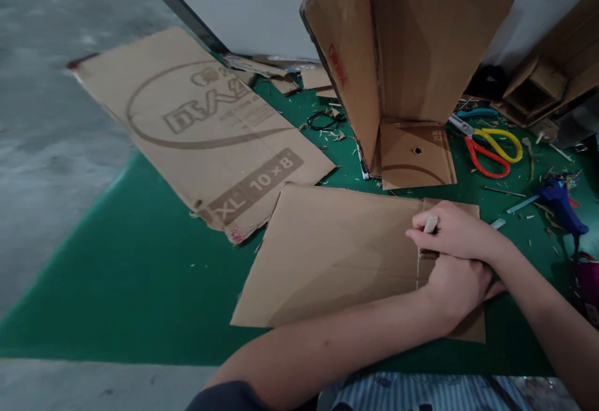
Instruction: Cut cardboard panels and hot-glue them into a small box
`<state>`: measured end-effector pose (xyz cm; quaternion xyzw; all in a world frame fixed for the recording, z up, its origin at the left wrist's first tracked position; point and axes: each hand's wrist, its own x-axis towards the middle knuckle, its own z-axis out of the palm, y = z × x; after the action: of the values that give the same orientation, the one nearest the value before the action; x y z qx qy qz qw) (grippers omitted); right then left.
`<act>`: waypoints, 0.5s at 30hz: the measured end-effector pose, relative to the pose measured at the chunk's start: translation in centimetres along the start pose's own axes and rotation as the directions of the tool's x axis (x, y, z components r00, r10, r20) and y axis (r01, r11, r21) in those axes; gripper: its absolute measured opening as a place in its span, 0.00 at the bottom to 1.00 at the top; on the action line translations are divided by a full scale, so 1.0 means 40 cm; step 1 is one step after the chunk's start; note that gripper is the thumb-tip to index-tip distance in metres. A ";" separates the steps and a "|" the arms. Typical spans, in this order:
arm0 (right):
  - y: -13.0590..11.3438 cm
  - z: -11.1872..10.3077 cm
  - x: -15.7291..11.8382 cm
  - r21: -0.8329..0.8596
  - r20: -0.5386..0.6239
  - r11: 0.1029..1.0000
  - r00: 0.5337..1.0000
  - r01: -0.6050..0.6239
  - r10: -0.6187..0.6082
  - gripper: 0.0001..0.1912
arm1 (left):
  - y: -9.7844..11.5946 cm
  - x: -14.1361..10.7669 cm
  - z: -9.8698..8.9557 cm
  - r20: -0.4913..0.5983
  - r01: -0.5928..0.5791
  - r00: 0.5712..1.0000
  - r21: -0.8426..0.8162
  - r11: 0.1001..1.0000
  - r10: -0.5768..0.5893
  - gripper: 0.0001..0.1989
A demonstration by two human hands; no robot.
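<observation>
A plain brown cardboard sheet (pixel 327 249) lies flat on the green table in front of me. My right hand (pixel 442 230) is closed around a pale, stick-like tool (pixel 430 224), its upper end poking out above the fingers. Directly below that fist, a thin light line runs down the cardboard. My left hand (pixel 461 283) rests on the right part of the cardboard, its forearm crossing in front of me. Most of its fingers are hidden beneath my right hand and wrist. A small dark brown edge shows between the two hands, too covered to name.
A printed cardboard panel (pixel 224 130) lies at the left. Beyond my hands stands a tall cardboard structure (pixel 412 43) with a holed flap (pixel 416 155). Scissors (pixel 491 146), a blue glue gun (pixel 561 202), a black cable loop (pixel 322 120) and cardboard scraps are scattered around.
</observation>
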<state>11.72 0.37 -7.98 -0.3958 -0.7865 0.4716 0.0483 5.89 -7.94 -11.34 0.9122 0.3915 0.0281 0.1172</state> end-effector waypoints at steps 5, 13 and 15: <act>0.001 -0.002 0.009 -0.062 -0.114 0.998 0.994 -0.009 0.002 0.21 | 0.005 0.005 0.001 -0.019 0.053 0.998 -0.031 0.998 -0.053 0.28; 0.016 -0.060 0.046 -0.362 -0.340 0.932 0.932 -0.006 -0.126 0.19 | 0.018 0.007 0.011 -0.212 0.170 0.967 0.112 0.979 -0.144 0.46; 0.012 -0.064 0.043 -0.415 -0.382 0.910 0.904 0.016 -0.191 0.18 | 0.018 0.006 0.013 -0.200 0.162 0.970 0.109 0.981 -0.138 0.45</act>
<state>11.96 3.44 -7.48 -0.4448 -0.8584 0.2016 0.1572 6.64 -8.33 -11.68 0.8786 0.4698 0.0824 0.0238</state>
